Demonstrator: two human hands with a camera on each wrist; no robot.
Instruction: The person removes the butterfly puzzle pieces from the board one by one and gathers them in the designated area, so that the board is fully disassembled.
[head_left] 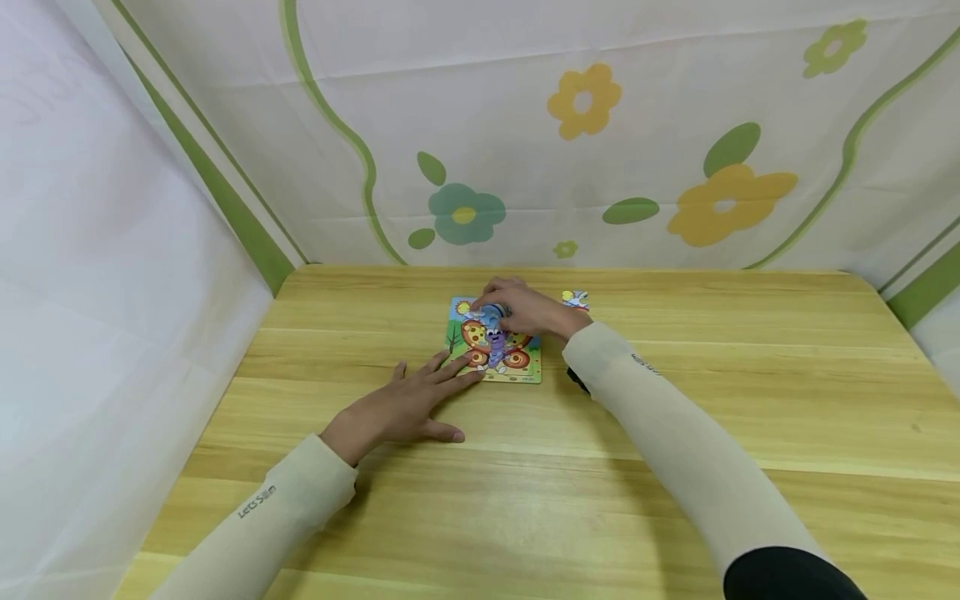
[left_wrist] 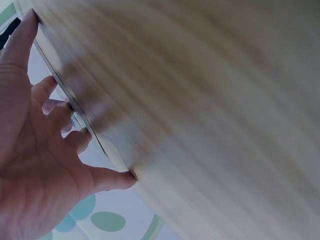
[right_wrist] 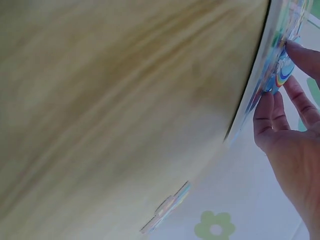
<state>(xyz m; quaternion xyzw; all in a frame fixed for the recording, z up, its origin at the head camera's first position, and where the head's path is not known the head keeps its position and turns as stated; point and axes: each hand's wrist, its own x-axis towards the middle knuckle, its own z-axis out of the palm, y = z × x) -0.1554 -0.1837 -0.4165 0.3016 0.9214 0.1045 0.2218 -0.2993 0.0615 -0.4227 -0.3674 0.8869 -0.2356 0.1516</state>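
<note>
A flat butterfly puzzle board lies on the wooden table near its far edge. My right hand is over the upper part of the board and pinches a blue puzzle piece with a rainbow stripe between thumb and fingers. That piece is at the board's face; whether it sits flush cannot be told. My left hand is spread, with fingertips resting on the board's lower left edge and the thumb on the table. In the left wrist view, the left hand's fingers reach the board's edge.
A loose puzzle piece lies on the table right of the board, behind the right wrist. A white cloth with printed flowers hangs along the far table edge, and another white cloth stands at the left.
</note>
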